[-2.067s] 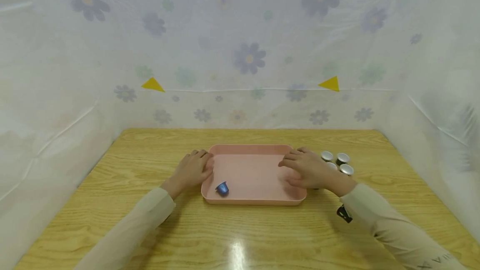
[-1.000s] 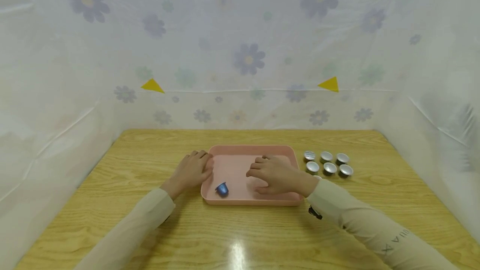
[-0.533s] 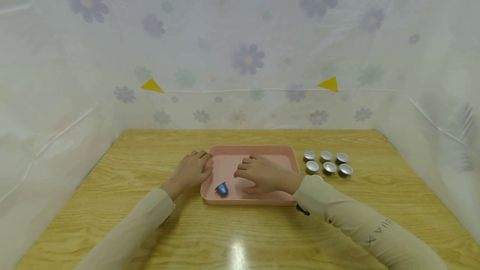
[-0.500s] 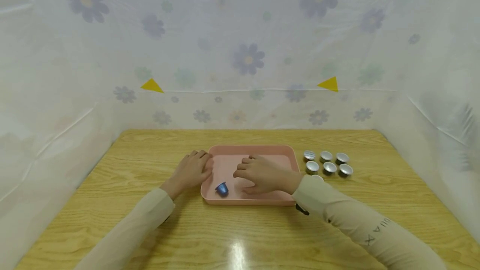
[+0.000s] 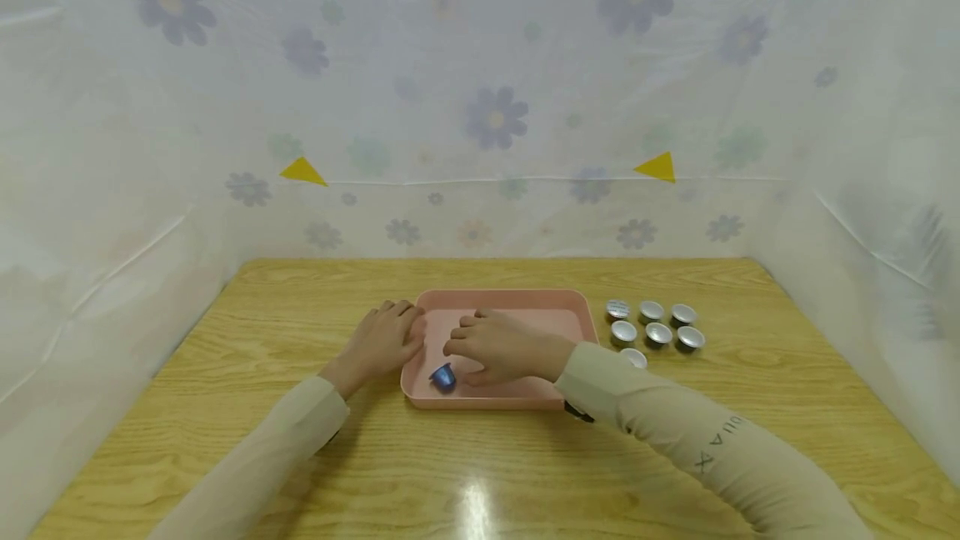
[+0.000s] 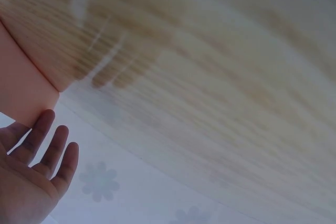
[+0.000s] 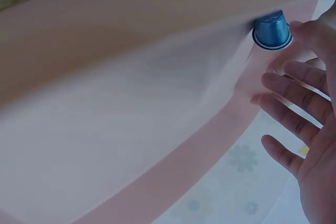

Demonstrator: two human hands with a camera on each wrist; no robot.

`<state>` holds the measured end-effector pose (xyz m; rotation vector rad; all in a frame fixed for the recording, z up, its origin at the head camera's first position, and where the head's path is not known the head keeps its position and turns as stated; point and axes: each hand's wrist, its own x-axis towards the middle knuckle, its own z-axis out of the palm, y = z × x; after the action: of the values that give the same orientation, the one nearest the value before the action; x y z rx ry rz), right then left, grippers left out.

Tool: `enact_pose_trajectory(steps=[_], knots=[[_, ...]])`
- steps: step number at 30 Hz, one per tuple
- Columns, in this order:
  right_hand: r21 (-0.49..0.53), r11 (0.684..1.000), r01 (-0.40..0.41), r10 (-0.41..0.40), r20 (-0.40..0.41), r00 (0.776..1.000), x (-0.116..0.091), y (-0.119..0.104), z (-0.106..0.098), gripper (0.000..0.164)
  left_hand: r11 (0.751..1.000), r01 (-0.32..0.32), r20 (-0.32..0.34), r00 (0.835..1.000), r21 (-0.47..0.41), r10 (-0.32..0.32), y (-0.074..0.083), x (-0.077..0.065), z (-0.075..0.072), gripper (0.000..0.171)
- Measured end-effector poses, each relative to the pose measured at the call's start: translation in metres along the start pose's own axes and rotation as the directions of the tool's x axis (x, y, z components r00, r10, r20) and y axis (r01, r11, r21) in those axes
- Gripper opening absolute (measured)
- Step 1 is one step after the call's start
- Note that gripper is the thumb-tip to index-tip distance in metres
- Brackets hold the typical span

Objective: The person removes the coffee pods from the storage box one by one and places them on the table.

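A shiny blue coffee capsule (image 5: 443, 377) lies tipped on its side in the front left corner of a shallow pink tray (image 5: 502, 402). My right hand (image 5: 498, 348) is over the tray, just right of the capsule, fingers spread and loosely bent with nothing between them. In the right wrist view, the thumb tip is right at the rim of the capsule (image 7: 272, 31). My left hand (image 5: 382, 340) rests against the tray's left rim. The left wrist view shows its fingers (image 6: 51, 153) fairly straight, one fingertip at the tray's outer wall (image 6: 26, 82).
Right of the tray, several capsules stand lid up with silvery tops (image 5: 658, 334); the nearest one (image 5: 633, 358) is partly behind the right sleeve (image 5: 637, 398). All sits on a wood-grain table (image 5: 300, 457), enclosed by a flowered sheet (image 5: 405, 107) behind and at the sides.
My right hand has moved left from the tray's right rim, across the tray, to beside the blue capsule, uncovering the capsules at right. The left hand and the blue capsule have stayed in place.
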<state>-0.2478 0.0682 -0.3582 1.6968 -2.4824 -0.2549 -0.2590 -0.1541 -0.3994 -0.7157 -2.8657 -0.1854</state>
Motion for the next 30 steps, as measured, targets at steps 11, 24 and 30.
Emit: enact_pose_trajectory(steps=[11, 24, 30], knots=[[-0.075, 0.997, -0.004, 0.010, 0.085, 0.996, 0.014, -0.007, 0.005, 0.040, 1.000, 0.001, -0.004, 1.000, 0.004, -0.001, 0.000, 0.000, 0.002, 0.037], [-0.087, 0.996, 0.007, -0.001, 0.068, 0.998, 0.021, -0.013, 0.010, 0.033, 1.000, 0.000, -0.003, 1.000, 0.009, 0.000, 0.000, 0.000, 0.002, 0.039], [-0.090, 0.996, 0.016, -0.010, 0.064, 0.998, 0.023, -0.014, 0.012, 0.032, 1.000, -0.002, -0.001, 1.000, 0.008, 0.002, 0.000, 0.000, 0.002, 0.039]])
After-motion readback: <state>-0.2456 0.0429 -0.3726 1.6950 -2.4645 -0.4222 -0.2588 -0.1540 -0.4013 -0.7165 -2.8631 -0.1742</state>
